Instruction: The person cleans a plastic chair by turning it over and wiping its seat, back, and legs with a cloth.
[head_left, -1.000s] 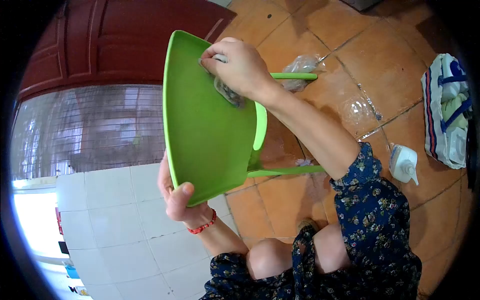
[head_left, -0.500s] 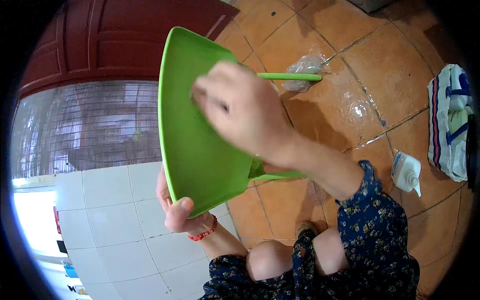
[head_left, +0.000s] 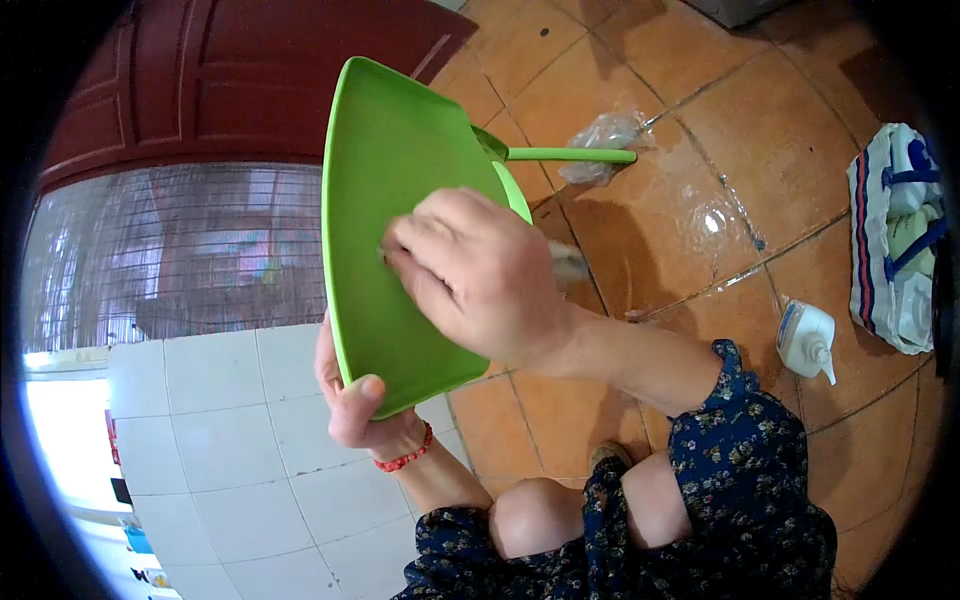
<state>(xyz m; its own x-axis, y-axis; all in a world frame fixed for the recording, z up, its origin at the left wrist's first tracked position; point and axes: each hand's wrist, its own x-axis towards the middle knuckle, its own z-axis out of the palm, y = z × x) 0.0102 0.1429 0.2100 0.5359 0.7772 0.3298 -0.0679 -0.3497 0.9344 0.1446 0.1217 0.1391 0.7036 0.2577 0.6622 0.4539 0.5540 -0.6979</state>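
Above the orange tiled floor (head_left: 720, 330), a green chair (head_left: 400, 160) is tilted on its side, its broad flat face toward the person. At its lower corner, the left hand (head_left: 362, 405) is closed around the rim, thumb on the near side. Across the middle of that face, the right hand (head_left: 480, 275) has its fingers curled against the surface; whether its grip encloses anything cannot be told. Beyond lie a crumpled plastic bag (head_left: 590, 165), a pump bottle (head_left: 806, 338) and a striped bag (head_left: 868, 240) of bottles.

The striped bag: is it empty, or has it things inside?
The bag is not empty: a white item and a pale green one show near its blue handles.
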